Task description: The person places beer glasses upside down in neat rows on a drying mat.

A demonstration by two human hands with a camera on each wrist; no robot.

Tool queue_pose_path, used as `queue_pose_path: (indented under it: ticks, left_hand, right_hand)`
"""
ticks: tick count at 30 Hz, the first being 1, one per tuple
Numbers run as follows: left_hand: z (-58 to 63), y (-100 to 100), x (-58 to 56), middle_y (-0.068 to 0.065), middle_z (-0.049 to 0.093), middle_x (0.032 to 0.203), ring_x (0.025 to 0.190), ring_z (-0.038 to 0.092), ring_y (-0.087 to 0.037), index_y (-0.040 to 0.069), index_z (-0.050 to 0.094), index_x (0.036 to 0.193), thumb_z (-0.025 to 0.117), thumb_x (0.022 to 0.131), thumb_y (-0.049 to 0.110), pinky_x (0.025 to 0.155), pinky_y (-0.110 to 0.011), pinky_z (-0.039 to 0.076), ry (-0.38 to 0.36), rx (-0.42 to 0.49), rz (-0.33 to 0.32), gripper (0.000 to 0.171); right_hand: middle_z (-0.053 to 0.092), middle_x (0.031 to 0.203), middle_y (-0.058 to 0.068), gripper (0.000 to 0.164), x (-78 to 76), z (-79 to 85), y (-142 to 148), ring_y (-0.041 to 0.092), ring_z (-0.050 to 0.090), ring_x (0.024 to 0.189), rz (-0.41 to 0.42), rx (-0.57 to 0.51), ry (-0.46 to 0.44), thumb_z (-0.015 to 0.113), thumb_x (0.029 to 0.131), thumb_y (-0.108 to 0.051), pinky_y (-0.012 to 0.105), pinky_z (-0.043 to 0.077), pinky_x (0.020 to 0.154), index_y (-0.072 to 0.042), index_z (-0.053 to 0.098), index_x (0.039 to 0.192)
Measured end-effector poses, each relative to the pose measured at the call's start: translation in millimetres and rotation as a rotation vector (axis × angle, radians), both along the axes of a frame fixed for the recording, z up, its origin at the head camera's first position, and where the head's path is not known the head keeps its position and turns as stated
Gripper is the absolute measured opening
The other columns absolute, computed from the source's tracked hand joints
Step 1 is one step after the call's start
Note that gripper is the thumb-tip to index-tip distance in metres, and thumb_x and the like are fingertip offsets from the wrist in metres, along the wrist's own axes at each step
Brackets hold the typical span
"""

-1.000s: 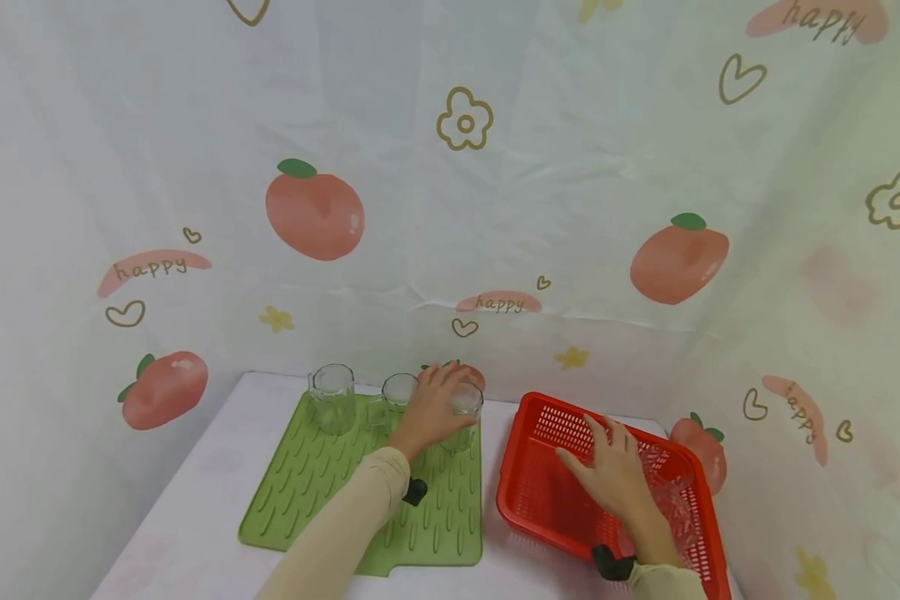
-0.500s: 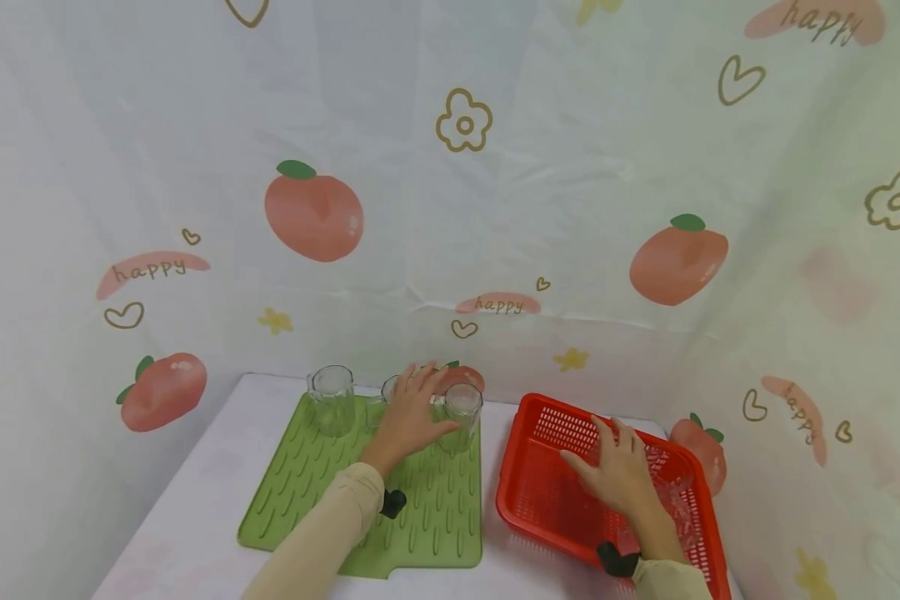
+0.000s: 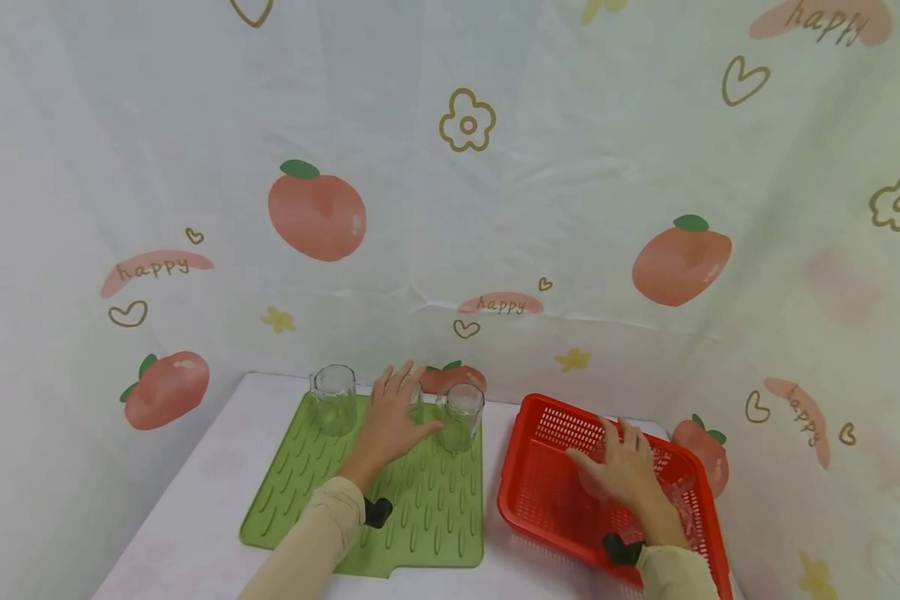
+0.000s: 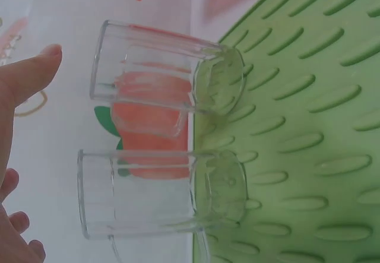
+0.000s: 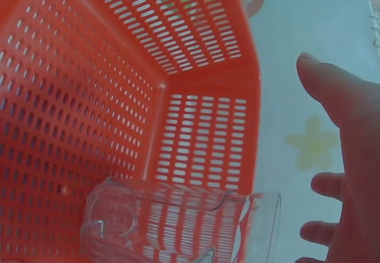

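Note:
Three clear glass mugs stand upright along the back of a green drying mat (image 3: pixel 435 521): a left mug (image 3: pixel 335 408), a middle mug (image 3: pixel 416 406) and a right mug (image 3: pixel 462 421). My left hand (image 3: pixel 386 425) hovers over the mat with fingers spread, partly hiding the middle mug in the head view. In the left wrist view, the hand is apart from the two nearest mugs. My right hand (image 3: pixel 630 475) hangs over the red plastic basket (image 3: pixel 528 496), fingers apart and holding nothing. Below it in the basket is a glass mug (image 5: pixel 172 221), seen in the right wrist view.
More clear glassware (image 3: pixel 686 508) lies at the right side of the basket, partly hidden by my right arm. The basket stands right of the mat on a white table (image 3: pixel 172 517). A printed white curtain (image 3: pixel 390 250) hangs behind and at the sides.
My left hand has moved left across the mat, away from the right mug, which now shows fully. My right hand has shifted slightly right over the basket.

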State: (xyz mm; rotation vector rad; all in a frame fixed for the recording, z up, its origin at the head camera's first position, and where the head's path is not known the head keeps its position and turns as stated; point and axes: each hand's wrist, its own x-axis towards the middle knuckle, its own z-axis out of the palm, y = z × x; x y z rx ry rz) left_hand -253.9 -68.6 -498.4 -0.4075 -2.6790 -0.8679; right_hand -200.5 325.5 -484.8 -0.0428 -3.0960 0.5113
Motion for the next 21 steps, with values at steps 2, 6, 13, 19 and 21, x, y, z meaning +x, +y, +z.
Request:
queue_pose_path:
  ticks: [2, 6, 13, 19, 21]
  left_hand:
    - [-1.5, -3.8, 1.5, -0.007, 0.028, 0.169, 0.158, 0.015, -0.041, 0.024, 0.034, 0.160, 0.085, 0.077, 0.054, 0.124, -0.065, 0.022, -0.003, -0.006, 0.012, 0.102]
    - [-4.4, -10.8, 4.3, -0.008, 0.028, 0.169, 0.157, 0.014, -0.043, 0.024, 0.035, 0.160, 0.085, 0.077, 0.054, 0.122, -0.069, 0.023, -0.003, 0.003, 0.030, 0.101]
    - [-4.4, -22.5, 14.2, -0.009, 0.023, 0.171, 0.158, 0.011, -0.044, 0.022, 0.032, 0.161, 0.084, 0.079, 0.051, 0.122, -0.072, 0.019, -0.036, 0.053, 0.047, 0.101]
    - [-8.1, -38.6, 21.9, -0.011, 0.021, 0.171, 0.157, 0.009, -0.047, 0.021, 0.030, 0.162, 0.085, 0.079, 0.051, 0.119, -0.075, 0.020, -0.027, 0.065, 0.086, 0.104]
    - [-10.0, -44.8, 24.6, -0.012, 0.021, 0.171, 0.156, 0.010, -0.049, 0.019, 0.030, 0.162, 0.086, 0.078, 0.049, 0.117, -0.077, 0.020, -0.022, 0.071, 0.101, 0.104]
  right_hand:
    - [0.014, 0.162, 0.035, 0.105, -1.5, -1.6, 1.7, 0.062, 0.015, 0.144, -0.001, -0.004, -0.007, 0.056, 0.089, -0.075, 0.083, 0.019, 0.112, -0.004, 0.023, 0.160]
    - [0.013, 0.161, 0.037, 0.107, -4.4, -2.3, 3.9, 0.063, 0.014, 0.143, 0.000, -0.015, -0.025, 0.058, 0.088, -0.074, 0.084, 0.015, 0.112, -0.003, 0.022, 0.159]
    - [0.014, 0.158, 0.038, 0.108, -10.0, -0.6, 8.0, 0.063, 0.013, 0.142, -0.007, -0.007, -0.064, 0.063, 0.087, -0.071, 0.083, 0.015, 0.113, -0.001, 0.020, 0.158]
    - [0.015, 0.156, 0.040, 0.105, -11.8, 0.4, 11.6, 0.065, 0.013, 0.141, 0.004, -0.010, -0.064, 0.069, 0.088, -0.062, 0.083, 0.017, 0.112, 0.001, 0.022, 0.157]
    - [0.014, 0.156, 0.040, 0.104, -11.7, -0.1, 13.5, 0.065, 0.012, 0.141, 0.006, -0.019, -0.063, 0.071, 0.088, -0.060, 0.082, 0.016, 0.113, 0.002, 0.023, 0.157]
